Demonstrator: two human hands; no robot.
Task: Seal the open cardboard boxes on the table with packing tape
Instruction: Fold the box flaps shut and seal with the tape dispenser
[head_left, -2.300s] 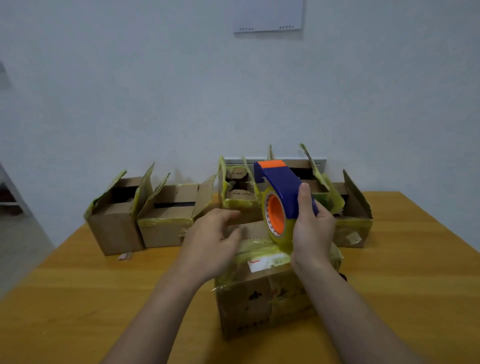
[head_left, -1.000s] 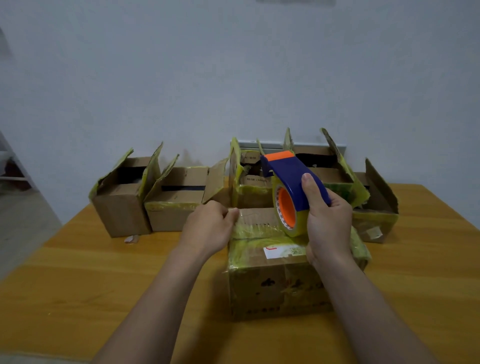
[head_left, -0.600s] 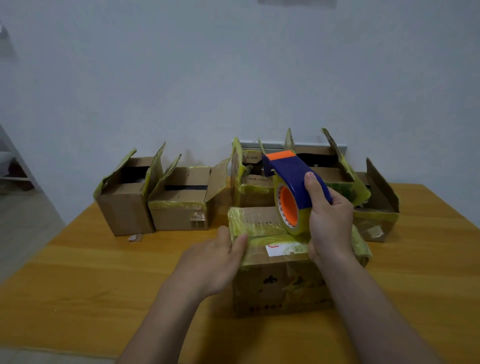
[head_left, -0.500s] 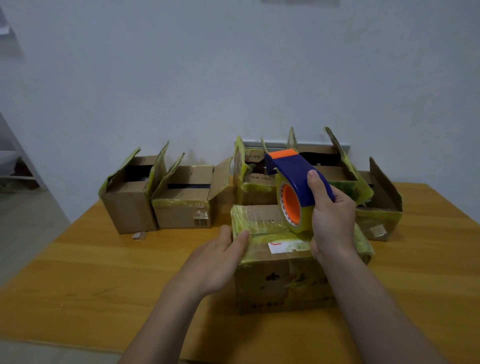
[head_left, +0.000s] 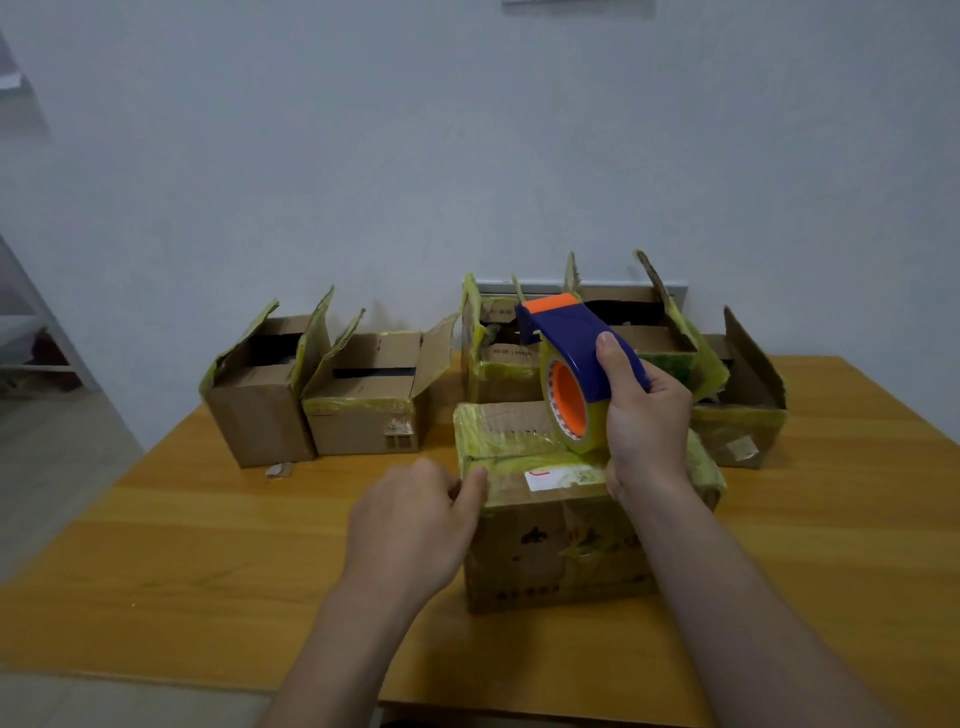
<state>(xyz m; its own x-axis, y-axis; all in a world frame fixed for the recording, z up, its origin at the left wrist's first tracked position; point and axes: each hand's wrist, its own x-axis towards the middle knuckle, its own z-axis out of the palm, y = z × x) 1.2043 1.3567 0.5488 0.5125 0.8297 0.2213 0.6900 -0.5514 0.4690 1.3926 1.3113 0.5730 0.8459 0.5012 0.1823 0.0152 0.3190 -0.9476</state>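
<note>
A closed cardboard box wrapped in yellowish tape stands in front of me on the wooden table. My right hand grips a blue and orange tape dispenser with a roll of clear tape, its roll resting on the box's top. My left hand presses on the box's near left top edge, thumb on the lid. Behind stand several open boxes, among them a left box and a second one with raised flaps.
More open boxes stand at the back centre, and another at the right, all against the white wall. A small scrap of tape lies on the table by the left box. The table's near edge runs close below my arms.
My left hand slid from the box's far left top corner to its near left edge. The dispenser stayed on the box's top in my right hand.
</note>
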